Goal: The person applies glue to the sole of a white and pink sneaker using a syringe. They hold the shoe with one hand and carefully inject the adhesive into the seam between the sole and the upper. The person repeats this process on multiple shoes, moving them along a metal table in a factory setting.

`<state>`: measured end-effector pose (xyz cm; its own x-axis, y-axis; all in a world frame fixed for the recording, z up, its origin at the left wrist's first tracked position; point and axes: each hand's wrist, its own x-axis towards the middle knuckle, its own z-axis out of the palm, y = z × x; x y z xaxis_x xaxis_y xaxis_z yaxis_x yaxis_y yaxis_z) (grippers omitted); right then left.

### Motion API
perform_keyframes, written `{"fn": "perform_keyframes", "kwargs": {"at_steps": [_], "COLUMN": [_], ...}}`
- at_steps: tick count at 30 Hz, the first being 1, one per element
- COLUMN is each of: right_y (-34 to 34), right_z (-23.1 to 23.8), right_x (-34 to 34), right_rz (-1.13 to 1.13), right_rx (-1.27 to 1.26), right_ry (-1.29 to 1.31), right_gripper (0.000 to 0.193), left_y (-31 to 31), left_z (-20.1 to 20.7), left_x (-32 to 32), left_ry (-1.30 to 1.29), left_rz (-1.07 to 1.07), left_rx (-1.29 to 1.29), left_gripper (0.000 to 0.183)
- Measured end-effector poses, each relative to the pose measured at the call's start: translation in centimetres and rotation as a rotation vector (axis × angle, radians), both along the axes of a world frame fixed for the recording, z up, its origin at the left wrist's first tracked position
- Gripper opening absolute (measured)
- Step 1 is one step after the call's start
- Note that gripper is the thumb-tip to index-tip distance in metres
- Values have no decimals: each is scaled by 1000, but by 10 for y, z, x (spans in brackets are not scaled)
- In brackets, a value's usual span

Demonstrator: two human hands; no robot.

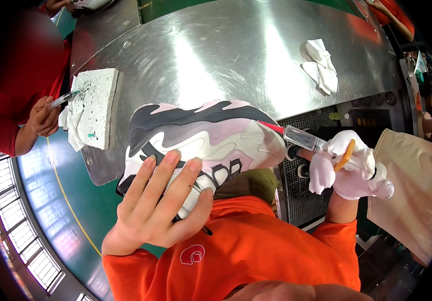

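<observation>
Glossy green floor (pixel 73 175) spreads at our left, and over it a wide brushed-metal counter (pixel 226 55) with bright streaks of reflected light fills the upper part of our view. At its left side we see a co-worker in red (pixel 0 120), and at our right hangs a beige sheet of cloth-like material (pixel 406 190). Between us and the counter, at its near edge, lies a white, lilac and dark-grey sports shoe (pixel 216 128), turned on its side. Its long axis runs left to right, heel by our left side, toe to the right, sole facing away from us. Left of it sits a white rectangular block with dark specks (pixel 103 103); well apart, at the upper right, is a crumpled white cloth (pixel 322 67).

Our bare left hand (pixel 158 205) is nearer the heel, its fingers fanned across the upper; we cannot tell whether they grip it. Our white-gloved right hand (pixel 349 165), beyond the toe, has its fingers curled closed around a clear plastic syringe (pixel 300 138). Its slim red nozzle (pixel 272 127) slants up and leftward from those fingers, its end at the seam between upper and sole near the toe.
</observation>
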<state>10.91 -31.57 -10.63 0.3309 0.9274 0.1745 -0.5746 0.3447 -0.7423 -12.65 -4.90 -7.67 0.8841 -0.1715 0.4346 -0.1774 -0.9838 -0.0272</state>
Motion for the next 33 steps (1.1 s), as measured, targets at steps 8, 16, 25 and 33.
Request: {"fn": "perform_keyframes", "kwargs": {"at_steps": [8,16,25,33], "right_y": [12,13,4,-61], "right_z": [-3,0,24,-45], "right_x": [-4,-8,-11,-14], "right_rz": [-47,-129,-299,-508], "right_rx": [50,-17,-502,-413], "right_ry": [-20,15,-173,-64], "right_gripper": [104,111,80,59], "left_y": [1,-3,-13,-22], "left_z": [2,7,0,-1], "left_x": [3,1,-3,-5], "left_ry": [-9,55,36,35], "left_rz": [2,16,69,104], "left_rx": [2,-12,-18,33], "left_gripper": [13,14,20,22]}}
